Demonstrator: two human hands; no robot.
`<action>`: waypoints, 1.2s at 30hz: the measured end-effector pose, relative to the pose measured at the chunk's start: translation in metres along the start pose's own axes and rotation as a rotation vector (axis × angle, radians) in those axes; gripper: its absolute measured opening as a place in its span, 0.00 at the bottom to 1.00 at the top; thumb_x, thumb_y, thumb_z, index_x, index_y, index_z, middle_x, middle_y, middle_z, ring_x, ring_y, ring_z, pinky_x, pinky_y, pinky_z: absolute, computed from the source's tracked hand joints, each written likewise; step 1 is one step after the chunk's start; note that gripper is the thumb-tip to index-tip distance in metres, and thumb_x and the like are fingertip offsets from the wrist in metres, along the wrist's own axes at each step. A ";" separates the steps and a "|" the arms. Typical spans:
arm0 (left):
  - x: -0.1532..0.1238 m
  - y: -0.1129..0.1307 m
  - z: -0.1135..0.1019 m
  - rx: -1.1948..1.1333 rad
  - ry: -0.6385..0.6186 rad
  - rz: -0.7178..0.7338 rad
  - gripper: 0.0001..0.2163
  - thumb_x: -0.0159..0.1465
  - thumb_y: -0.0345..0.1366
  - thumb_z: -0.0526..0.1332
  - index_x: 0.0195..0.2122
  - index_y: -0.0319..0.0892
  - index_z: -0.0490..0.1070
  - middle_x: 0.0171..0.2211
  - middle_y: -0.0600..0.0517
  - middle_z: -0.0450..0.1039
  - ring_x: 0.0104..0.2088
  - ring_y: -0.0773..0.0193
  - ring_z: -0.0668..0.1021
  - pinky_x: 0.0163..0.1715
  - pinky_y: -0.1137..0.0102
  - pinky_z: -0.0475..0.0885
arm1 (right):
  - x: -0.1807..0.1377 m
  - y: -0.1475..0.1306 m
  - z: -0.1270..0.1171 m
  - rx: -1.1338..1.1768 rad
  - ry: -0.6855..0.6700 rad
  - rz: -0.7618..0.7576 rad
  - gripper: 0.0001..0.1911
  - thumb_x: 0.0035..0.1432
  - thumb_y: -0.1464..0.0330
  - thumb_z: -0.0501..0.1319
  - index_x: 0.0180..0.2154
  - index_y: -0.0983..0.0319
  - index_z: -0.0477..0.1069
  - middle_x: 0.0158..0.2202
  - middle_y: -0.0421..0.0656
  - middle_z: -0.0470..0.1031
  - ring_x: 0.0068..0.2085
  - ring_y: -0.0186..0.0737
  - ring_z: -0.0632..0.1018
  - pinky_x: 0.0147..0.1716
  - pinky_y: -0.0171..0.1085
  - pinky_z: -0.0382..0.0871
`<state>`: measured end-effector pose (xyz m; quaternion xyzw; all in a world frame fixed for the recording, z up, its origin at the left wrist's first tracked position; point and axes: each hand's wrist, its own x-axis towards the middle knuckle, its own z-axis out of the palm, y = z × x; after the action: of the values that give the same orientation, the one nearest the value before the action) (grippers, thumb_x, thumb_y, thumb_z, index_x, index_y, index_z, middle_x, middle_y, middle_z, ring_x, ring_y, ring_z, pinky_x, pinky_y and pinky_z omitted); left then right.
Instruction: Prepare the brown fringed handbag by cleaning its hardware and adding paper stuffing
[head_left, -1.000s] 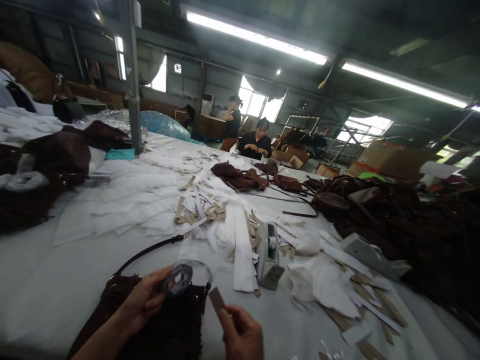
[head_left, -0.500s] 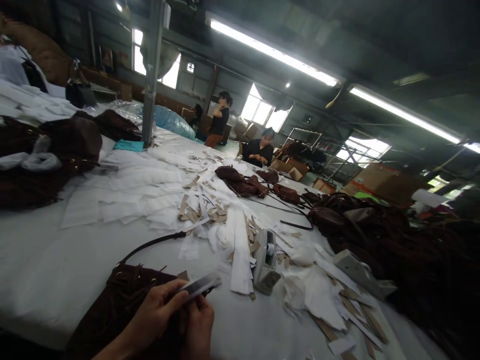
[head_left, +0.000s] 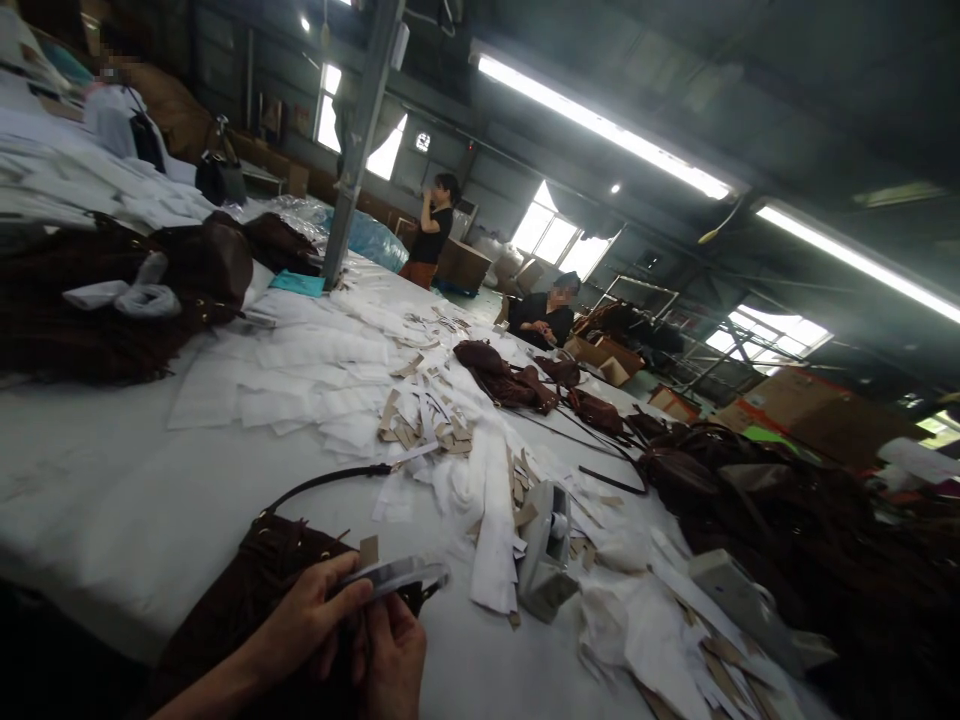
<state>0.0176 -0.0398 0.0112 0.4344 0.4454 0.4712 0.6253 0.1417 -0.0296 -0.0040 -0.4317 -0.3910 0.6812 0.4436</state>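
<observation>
My left hand [head_left: 319, 615] is closed, its thumb and fingers pinching a flat dark strip [head_left: 401, 577] that looks wrapped in pale, see-through film. Just below, my right hand [head_left: 394, 650] has its fingers bent up against the underside of the same strip. Under both hands a dark brown handbag [head_left: 217, 600] with fringes and metal eyelets lies at the table's near edge. Its strap [head_left: 319, 485] arches out across the white surface. A small tan card piece [head_left: 368, 550] pokes up behind the strip. My arms hide part of the bag.
A grey tape dispenser [head_left: 544, 550] stands to the right, beside white sheets [head_left: 491, 530] and scattered tan card strips [head_left: 427, 430]. Another dispenser [head_left: 742, 605] lies farther right by piled brown bags [head_left: 787, 520]. More bags [head_left: 112, 300] lie left. Two people are across the table.
The view has swung slightly left, so the scene sits farther right. My left hand has shifted a little along the strip, whose far end now lies more level. Both hands stay on it.
</observation>
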 end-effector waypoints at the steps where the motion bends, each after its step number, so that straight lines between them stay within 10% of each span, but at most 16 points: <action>1: 0.001 -0.001 -0.001 -0.005 0.014 0.007 0.19 0.62 0.52 0.57 0.39 0.38 0.66 0.21 0.52 0.73 0.10 0.69 0.70 0.07 0.80 0.57 | 0.001 0.000 -0.003 -0.060 0.042 -0.005 0.26 0.46 0.48 0.68 0.28 0.66 0.73 0.14 0.33 0.62 0.13 0.24 0.57 0.12 0.27 0.46; 5: 0.005 0.010 -0.008 -0.084 0.045 0.016 0.19 0.62 0.51 0.58 0.39 0.37 0.67 0.23 0.51 0.74 0.09 0.73 0.67 0.07 0.80 0.55 | -0.002 -0.004 -0.011 -0.061 0.131 -0.018 0.26 0.44 0.50 0.70 0.34 0.65 0.71 0.15 0.34 0.67 0.14 0.27 0.62 0.13 0.28 0.53; 12: 0.032 0.075 -0.018 -0.105 -0.109 0.045 0.15 0.58 0.46 0.63 0.36 0.38 0.68 0.23 0.55 0.71 0.11 0.74 0.67 0.09 0.80 0.57 | -0.020 -0.072 -0.002 0.019 -0.139 -0.204 0.37 0.39 0.57 0.74 0.52 0.60 0.69 0.39 0.48 0.80 0.41 0.51 0.79 0.41 0.45 0.74; 16: 0.044 0.099 -0.013 0.066 -0.196 0.041 0.15 0.56 0.44 0.64 0.38 0.39 0.71 0.23 0.57 0.67 0.13 0.73 0.67 0.12 0.78 0.63 | -0.008 -0.107 -0.008 -0.442 0.067 -0.394 0.15 0.50 0.59 0.68 0.36 0.61 0.78 0.28 0.43 0.78 0.27 0.41 0.77 0.27 0.37 0.73; 21: 0.045 0.097 -0.009 0.283 -0.272 0.039 0.11 0.55 0.42 0.63 0.33 0.39 0.73 0.22 0.57 0.64 0.17 0.71 0.66 0.16 0.77 0.63 | 0.004 -0.112 -0.016 -0.770 0.142 -0.643 0.09 0.57 0.63 0.62 0.29 0.59 0.77 0.26 0.41 0.72 0.28 0.38 0.73 0.27 0.33 0.68; 31: 0.026 0.103 -0.008 0.474 -0.446 0.132 0.08 0.59 0.39 0.60 0.32 0.39 0.73 0.22 0.58 0.61 0.22 0.70 0.65 0.21 0.76 0.57 | 0.003 -0.113 -0.029 -0.746 -0.064 -0.355 0.08 0.54 0.65 0.63 0.27 0.60 0.78 0.27 0.41 0.73 0.30 0.39 0.73 0.29 0.33 0.66; 36: 0.022 0.092 -0.001 0.667 -0.282 0.225 0.09 0.60 0.40 0.60 0.31 0.40 0.73 0.22 0.58 0.65 0.24 0.68 0.67 0.24 0.74 0.58 | 0.008 -0.111 -0.032 -0.752 0.002 -0.256 0.11 0.48 0.63 0.67 0.21 0.63 0.75 0.22 0.41 0.73 0.26 0.38 0.71 0.25 0.33 0.64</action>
<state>0.0017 -0.0021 0.0963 0.7208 0.4335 0.3017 0.4489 0.1988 0.0162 0.0857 -0.5125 -0.6635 0.4291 0.3361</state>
